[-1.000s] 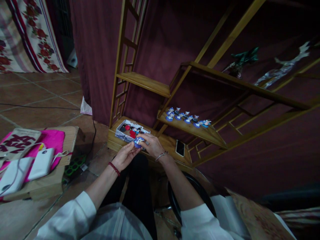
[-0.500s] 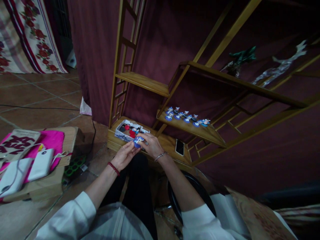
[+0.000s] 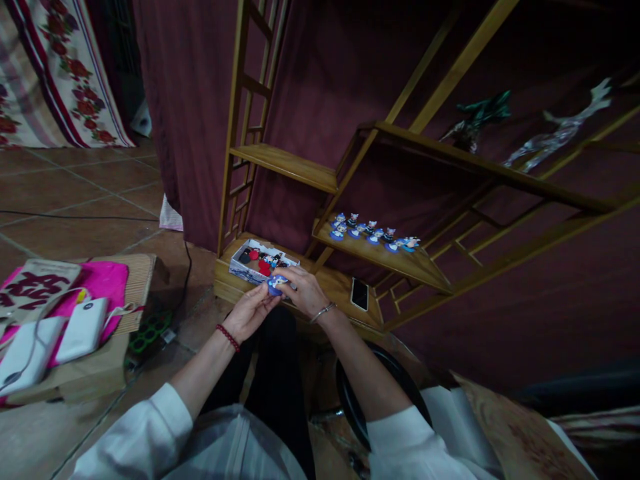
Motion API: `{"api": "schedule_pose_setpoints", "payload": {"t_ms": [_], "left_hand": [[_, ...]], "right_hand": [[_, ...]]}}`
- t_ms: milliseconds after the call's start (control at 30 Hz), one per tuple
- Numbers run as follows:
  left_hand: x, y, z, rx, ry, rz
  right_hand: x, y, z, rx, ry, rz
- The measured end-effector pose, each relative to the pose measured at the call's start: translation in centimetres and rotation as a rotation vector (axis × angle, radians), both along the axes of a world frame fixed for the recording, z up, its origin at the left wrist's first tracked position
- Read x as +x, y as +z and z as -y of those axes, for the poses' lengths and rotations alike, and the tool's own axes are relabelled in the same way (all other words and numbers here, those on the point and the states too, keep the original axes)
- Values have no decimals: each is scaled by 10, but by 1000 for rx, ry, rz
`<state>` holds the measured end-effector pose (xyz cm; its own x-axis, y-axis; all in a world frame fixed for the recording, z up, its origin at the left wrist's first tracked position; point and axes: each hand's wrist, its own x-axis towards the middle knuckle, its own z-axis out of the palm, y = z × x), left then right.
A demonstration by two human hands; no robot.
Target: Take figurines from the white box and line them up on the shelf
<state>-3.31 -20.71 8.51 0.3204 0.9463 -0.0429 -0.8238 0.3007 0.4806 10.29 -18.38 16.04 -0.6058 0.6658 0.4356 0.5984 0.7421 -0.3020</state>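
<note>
Between my two hands is a small blue-and-white figurine (image 3: pixel 277 284) on a round blue base. My left hand (image 3: pixel 251 311) pinches its base from the left. From the right, the fingers of my right hand (image 3: pixel 303 291) close on its other side and cover part of it. Just beyond them, an open cardboard box (image 3: pixel 239 268) sits on the low shelf, with red and black round pieces and small figures inside. Several similar figurines (image 3: pixel 375 236) stand in two rows on the middle shelf to the right.
A phone (image 3: pixel 359 294) lies on the low wooden shelf (image 3: pixel 335 285). Glassy ornaments (image 3: pixel 560 133) stand on the upper shelf. At left, a cardboard box top (image 3: pixel 143 283) bears white power banks (image 3: pixel 83 329) and a pink cloth. A black ring-shaped stool part (image 3: pixel 345 393) is below my right arm.
Almost nothing differs. Both hands keep the figurine in the same place, and the view has shifted very slightly.
</note>
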Motion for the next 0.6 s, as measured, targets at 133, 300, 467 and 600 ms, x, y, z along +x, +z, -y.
{"api": "schedule_pose_setpoints", "payload": {"t_ms": [133,300,467,600], "left_hand": [[0,0,0,5,-24,29],[-1,1,0,12,-31,32],[-1,1,0,3,-36,2],[0,4,1,7,-14,5]], "right_hand": [[0,5,1,2,37,10],[1,5,1,19,48,26],[3,3,0,26,53,21],[4,0,-2,43,25,-2]]}}
